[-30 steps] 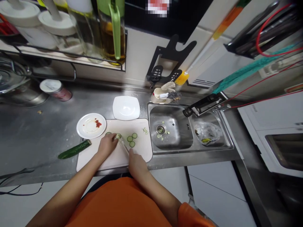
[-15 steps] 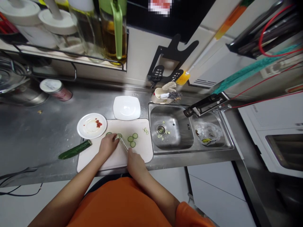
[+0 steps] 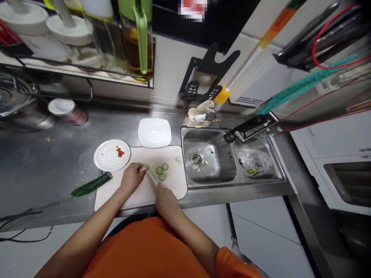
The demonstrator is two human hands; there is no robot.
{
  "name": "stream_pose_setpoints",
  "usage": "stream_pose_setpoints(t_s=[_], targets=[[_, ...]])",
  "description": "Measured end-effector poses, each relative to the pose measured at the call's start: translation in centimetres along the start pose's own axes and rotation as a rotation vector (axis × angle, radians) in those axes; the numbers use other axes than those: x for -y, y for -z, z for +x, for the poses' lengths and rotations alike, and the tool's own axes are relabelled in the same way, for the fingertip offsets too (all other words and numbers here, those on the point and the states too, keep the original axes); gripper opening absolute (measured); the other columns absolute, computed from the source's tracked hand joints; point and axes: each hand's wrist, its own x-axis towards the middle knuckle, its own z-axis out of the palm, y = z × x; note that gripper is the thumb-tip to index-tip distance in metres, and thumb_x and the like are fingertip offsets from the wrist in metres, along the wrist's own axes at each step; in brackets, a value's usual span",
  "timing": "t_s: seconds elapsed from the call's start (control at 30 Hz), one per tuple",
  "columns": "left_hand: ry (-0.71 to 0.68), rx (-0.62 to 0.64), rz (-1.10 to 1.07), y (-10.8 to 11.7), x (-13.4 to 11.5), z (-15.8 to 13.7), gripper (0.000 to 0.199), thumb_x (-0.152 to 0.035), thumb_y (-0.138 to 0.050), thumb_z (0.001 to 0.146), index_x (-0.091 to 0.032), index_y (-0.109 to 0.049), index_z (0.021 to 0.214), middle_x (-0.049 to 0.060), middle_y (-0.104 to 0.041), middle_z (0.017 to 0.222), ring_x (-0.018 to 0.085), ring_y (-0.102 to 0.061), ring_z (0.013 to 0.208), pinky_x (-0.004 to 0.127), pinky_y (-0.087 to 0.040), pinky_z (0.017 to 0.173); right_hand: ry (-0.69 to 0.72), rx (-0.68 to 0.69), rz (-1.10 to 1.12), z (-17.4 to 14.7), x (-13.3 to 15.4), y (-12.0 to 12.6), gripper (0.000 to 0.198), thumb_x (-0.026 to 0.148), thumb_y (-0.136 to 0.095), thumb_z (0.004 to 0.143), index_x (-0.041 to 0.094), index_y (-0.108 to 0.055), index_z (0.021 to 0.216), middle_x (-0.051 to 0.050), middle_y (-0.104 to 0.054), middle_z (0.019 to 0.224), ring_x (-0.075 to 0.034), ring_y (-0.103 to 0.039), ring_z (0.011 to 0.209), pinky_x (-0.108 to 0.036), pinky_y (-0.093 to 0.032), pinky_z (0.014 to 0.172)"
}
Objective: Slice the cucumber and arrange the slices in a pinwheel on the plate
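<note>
My right hand [image 3: 167,199] is wrapped round the handle of a knife [image 3: 152,178], its thin blade slanting up and left over the white cutting board [image 3: 171,191]. At the blade's tip, my left hand [image 3: 132,178] has its fingers closed on a cucumber slice [image 3: 145,167]; the fingers partly cover it. Another bit of green rim shows just behind that hand. Several round cucumber slices [image 3: 162,177] lie to the right on the board, with thin peel scraps [image 3: 177,160] beyond them. A cut length of cucumber [image 3: 91,184] rests left of the board, one end touching its edge.
A plate with red bits [image 3: 100,156] overlaps the board's back left corner. Behind the board sits a white square dish [image 3: 154,132]. To the right is a steel sink [image 3: 214,170] with slices round its drain and a plastic bag [image 3: 256,162] in the second basin.
Both hands, the knife and the slice stay almost where they were. The whole view has shifted very slightly.
</note>
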Motion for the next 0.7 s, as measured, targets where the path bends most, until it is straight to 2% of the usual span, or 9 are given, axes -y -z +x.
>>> stream_pose_setpoints(t_s=[0.27, 0.53, 0.7], targets=[[0.054, 0.025, -0.037, 0.8, -0.5, 0.1, 0.017, -0.032, -0.05, 0.08, -0.021, -0.063, 0.078, 0.002, -0.068, 0.078, 0.017, -0.059, 0.072, 0.026, -0.04, 0.068, -0.057, 0.049, -0.022, -2.0, -1.8, 0.0, 0.038, 0.0, -0.038, 0.086, 0.015, -0.047, 0.119, -0.012, -0.065, 0.096, -0.023, -0.062, 0.106, -0.028, -0.047, 0.079], [0.251, -0.082, -0.001, 3.0, 1.3, -0.4, 0.025, -0.042, -0.051, 0.08, -0.022, -0.065, 0.086, 0.003, -0.071, 0.081, 0.02, -0.062, 0.072, 0.028, -0.041, 0.066, -0.066, 0.068, -0.013, -2.1, -2.0, 0.1, 0.04, 0.0, -0.035, 0.087, 0.015, -0.045, 0.122, -0.013, -0.065, 0.095, -0.024, -0.063, 0.102, -0.029, -0.049, 0.076], [0.261, -0.05, 0.154, 3.4, 1.7, -0.5, 0.026, -0.04, -0.046, 0.083, -0.023, -0.064, 0.089, 0.007, -0.071, 0.082, 0.024, -0.063, 0.074, 0.03, -0.04, 0.065, -0.066, 0.074, -0.023, -2.2, -1.9, 0.2, 0.04, 0.0, -0.035, 0.086, 0.015, -0.045, 0.123, -0.013, -0.065, 0.097, -0.024, -0.063, 0.102, -0.03, -0.049, 0.076]])
